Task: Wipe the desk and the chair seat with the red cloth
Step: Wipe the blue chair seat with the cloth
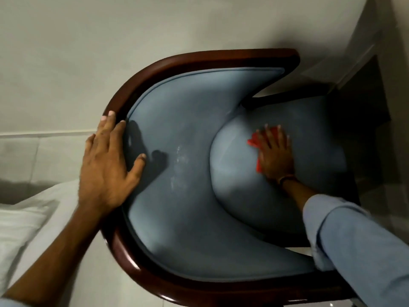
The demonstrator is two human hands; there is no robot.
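I look straight down on a chair with blue upholstery and a curved dark wooden frame (137, 85). Its blue seat (234, 165) lies at centre right. The red cloth (254, 141) is on the seat, pressed flat under my right hand (275, 154); only its left edge and a strip by my thumb show. My left hand (108, 160) rests with fingers spread on the top of the curved backrest (177, 134), gripping its wooden rim. The desk is not in view.
Pale tiled floor (66, 52) surrounds the chair. White bedding (20, 229) lies at the lower left. A dark recess and a wall corner (376, 85) sit at the upper right, close to the seat's front.
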